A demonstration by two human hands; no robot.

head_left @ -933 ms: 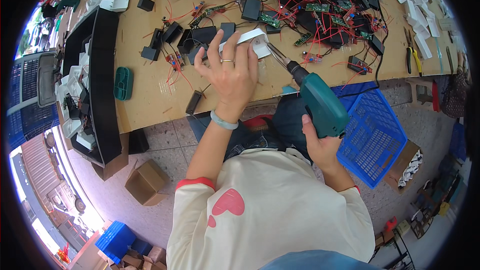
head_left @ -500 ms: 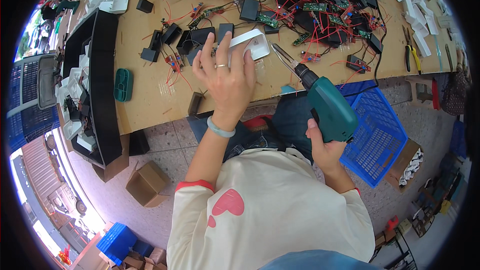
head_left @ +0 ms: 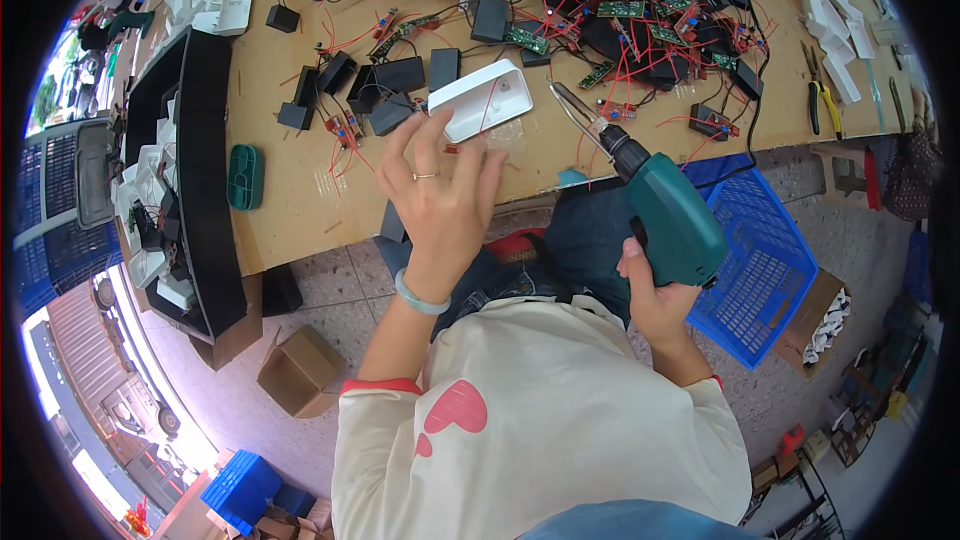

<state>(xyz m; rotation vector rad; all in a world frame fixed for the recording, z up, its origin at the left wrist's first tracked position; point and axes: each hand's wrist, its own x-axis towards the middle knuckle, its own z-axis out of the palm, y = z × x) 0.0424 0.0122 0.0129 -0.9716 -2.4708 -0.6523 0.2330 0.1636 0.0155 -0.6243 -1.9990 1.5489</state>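
Note:
A dark green soldering gun with two converging metal prongs is gripped in my right hand, its tip pointing up and left over the table edge. My left hand, wearing a ring and a pale bangle, hovers palm down over the table's near side. Its fingers are apart and hold nothing I can see. Just beyond the fingertips lies a long white plastic casing, open side up, with a red wire across it. Small black boxes lie beside it. A dark block is partly hidden behind my left wrist.
Tangled red wires, green circuit boards and black boxes heap up at the back. Pliers and white casings lie right. A black bin and green tray stand left. A blue crate sits below the table.
My left hand has drawn back toward me and slightly left, uncovering more of the white casing. The soldering gun has shifted slightly right and toward me, still in my right hand.

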